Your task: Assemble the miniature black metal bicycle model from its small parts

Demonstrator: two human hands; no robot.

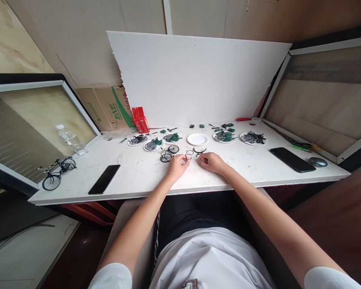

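Near the middle of the white table, my left hand [178, 166] pinches a small dark part [187, 158] between thumb and forefinger. My right hand [211, 162] is close by on the right, fingers curled together; whatever may be in that pinch is too small to make out. Just beyond the hands lie a thin dark ring [189, 152] and a curved black piece [199, 151]. A black model bicycle [167, 154], partly hidden by my left hand, is beside it.
Paper plates of black and green parts [153, 144] [224, 137] [254, 138] line the back around a bare plate [197, 139]. Phones [104, 179] [292, 159], a mouse [318, 161], another model bicycle [57, 173], a bottle [72, 139] and a red box [140, 119] stand farther out.
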